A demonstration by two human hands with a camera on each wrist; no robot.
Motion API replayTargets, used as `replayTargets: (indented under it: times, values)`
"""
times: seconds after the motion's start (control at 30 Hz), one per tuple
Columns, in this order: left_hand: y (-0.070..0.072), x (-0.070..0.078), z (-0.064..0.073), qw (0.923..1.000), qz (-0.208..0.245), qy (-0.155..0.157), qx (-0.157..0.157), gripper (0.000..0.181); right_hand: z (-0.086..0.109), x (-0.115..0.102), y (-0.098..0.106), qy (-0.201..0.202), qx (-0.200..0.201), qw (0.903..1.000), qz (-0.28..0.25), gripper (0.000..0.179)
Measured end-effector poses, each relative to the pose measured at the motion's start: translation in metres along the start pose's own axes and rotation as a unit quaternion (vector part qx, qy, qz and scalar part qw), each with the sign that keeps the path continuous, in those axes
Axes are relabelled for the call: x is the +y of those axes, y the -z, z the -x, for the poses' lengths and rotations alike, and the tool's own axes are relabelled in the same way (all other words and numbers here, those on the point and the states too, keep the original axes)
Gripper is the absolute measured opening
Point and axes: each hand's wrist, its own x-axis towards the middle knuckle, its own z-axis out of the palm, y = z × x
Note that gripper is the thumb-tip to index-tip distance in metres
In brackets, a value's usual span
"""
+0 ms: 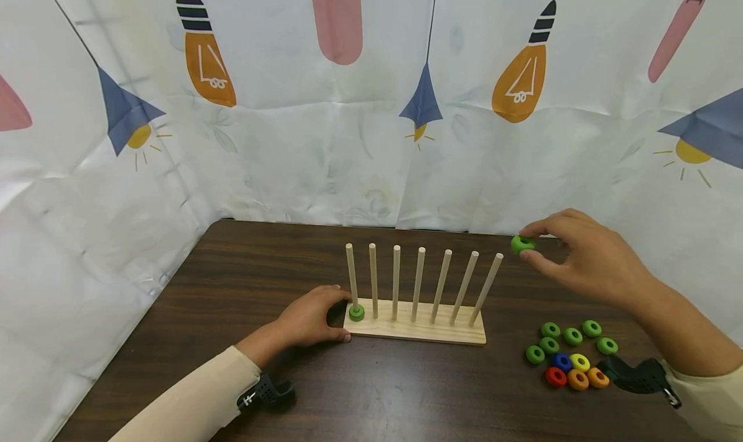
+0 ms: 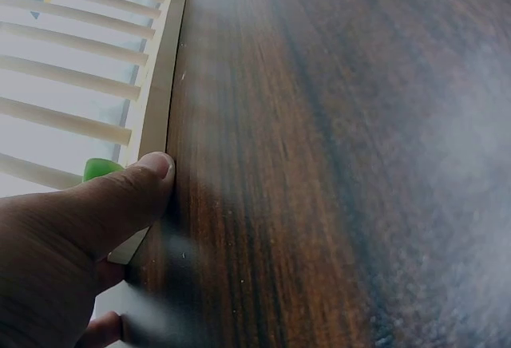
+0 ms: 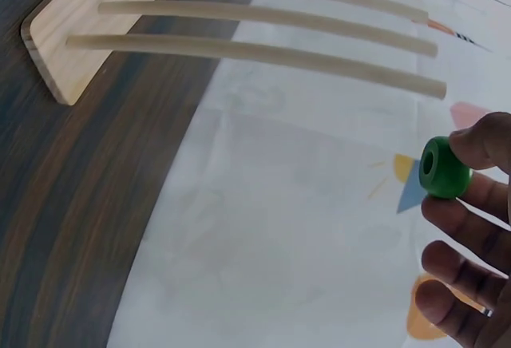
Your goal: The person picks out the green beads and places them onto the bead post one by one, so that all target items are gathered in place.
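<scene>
A wooden peg board (image 1: 406, 329) with a row of several upright pegs stands on the table. My left hand (image 1: 310, 317) grips its left end, the thumb along the front edge and fingers behind. One green ring (image 1: 356, 317) sits at the bottom of the leftmost peg, partly behind the thumb in the left wrist view. Off the board's right end, at about peg-top height, my right hand (image 1: 592, 258) pinches another green ring (image 3: 453, 174) between thumb and fingertips. That ring is apart from the rightmost peg (image 1: 486, 289), and its hole shows in the right wrist view.
Right of the board, loose rings lie in a group on the dark table (image 1: 406, 397): several green rings (image 1: 543, 355), a blue ring (image 1: 562, 368), a yellow ring (image 1: 580, 370), a red ring (image 1: 555, 384) and two orange ones. A printed white curtain (image 1: 290, 164) hangs behind the table.
</scene>
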Motion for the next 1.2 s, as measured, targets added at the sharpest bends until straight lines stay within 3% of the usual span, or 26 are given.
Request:
replayTargets:
  times: [0.17,0.53,1.2]
  values:
    - [0.000,0.000,0.001,1.0000,0.000,0.000,0.003,0.062,-0.004,-0.006,-0.001,0.032,0.017,0.9993,-0.006,0.036]
    - [-0.001,-0.001,0.001,1.0000,0.004,0.001,0.003,0.064,-0.012,-0.019,-0.001,0.061,0.027,0.9976,-0.019,0.037]
    - [-0.001,-0.001,0.001,1.0000,0.003,0.001,0.001,0.064,-0.026,-0.037,-0.012,0.084,0.021,0.9949,-0.052,0.032]
